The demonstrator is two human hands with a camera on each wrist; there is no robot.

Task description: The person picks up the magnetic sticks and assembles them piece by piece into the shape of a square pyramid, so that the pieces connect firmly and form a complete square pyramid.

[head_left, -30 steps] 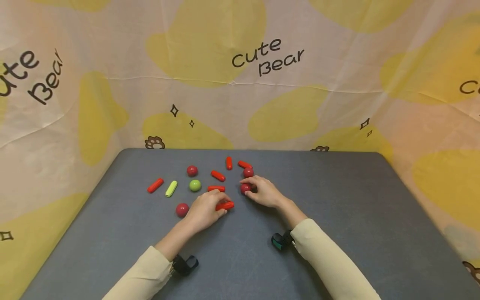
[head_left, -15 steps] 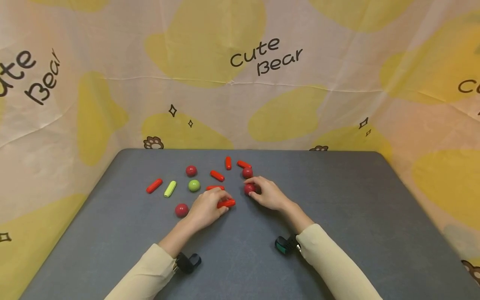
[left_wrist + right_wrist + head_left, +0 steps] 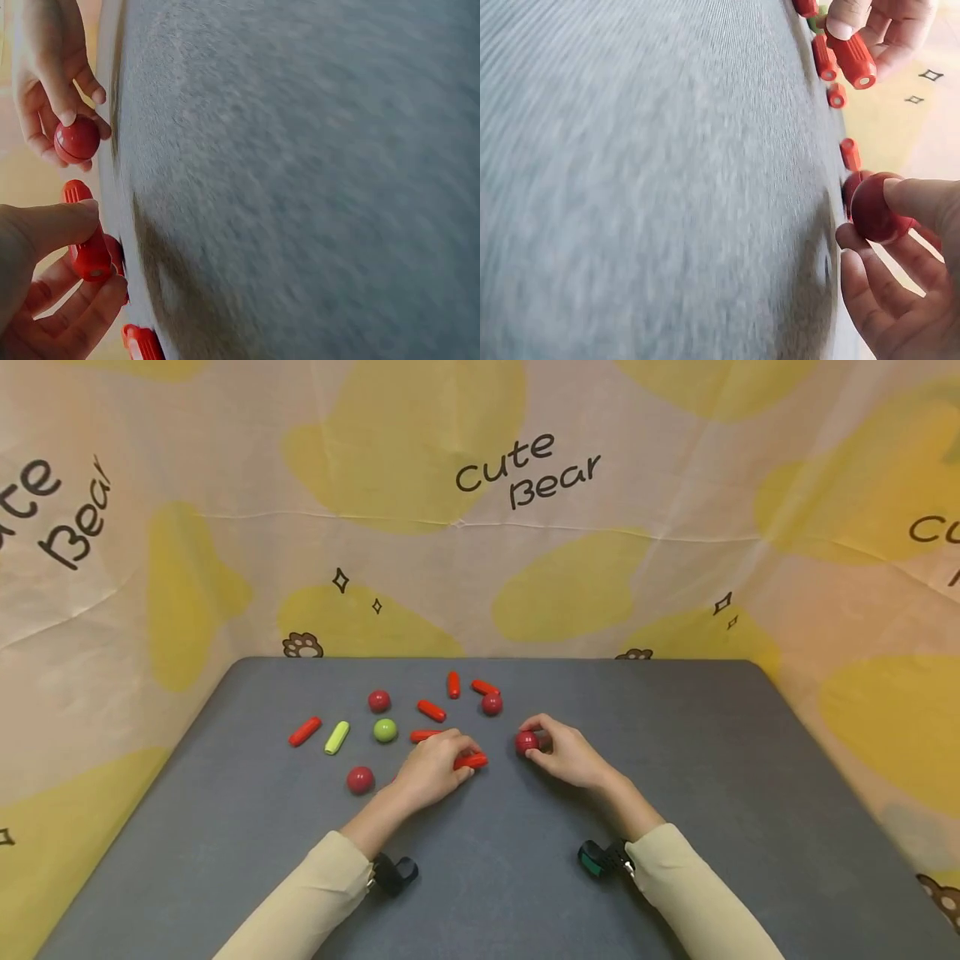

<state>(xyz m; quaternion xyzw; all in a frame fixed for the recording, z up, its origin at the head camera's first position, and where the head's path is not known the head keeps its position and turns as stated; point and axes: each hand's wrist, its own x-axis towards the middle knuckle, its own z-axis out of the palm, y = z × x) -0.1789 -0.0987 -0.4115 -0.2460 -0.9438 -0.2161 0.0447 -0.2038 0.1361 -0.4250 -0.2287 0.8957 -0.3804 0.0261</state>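
Note:
My left hand (image 3: pixel 435 768) pinches a short red ribbed stick (image 3: pixel 471 762) between thumb and fingers. In the left wrist view this stick (image 3: pixel 91 255) is held clear of the grey table, its round end showing. To the right, my right hand (image 3: pixel 573 758) grips a glossy red ball (image 3: pixel 527 742) by thumb and fingertips. A thin seam runs round the ball (image 3: pixel 77 140) in the left wrist view. Behind my left hand lies another red stick (image 3: pixel 424 737), partly covered by the fingers. A red ball (image 3: pixel 360 780) rests left of my left wrist.
On the grey table (image 3: pixel 675 760) lie more red sticks (image 3: pixel 431 710), a yellow-green stick (image 3: pixel 337 737), a green ball (image 3: pixel 386 731) and red balls (image 3: pixel 379 701). One red ball (image 3: pixel 492 705) sits close to a red stick (image 3: pixel 485 688) at the back. A printed cloth (image 3: pixel 420 527) hangs behind.
My right hand has carried the red ball rightward, away from the other pieces. My left hand has shifted right and slightly farther back with the red stick in its fingers.

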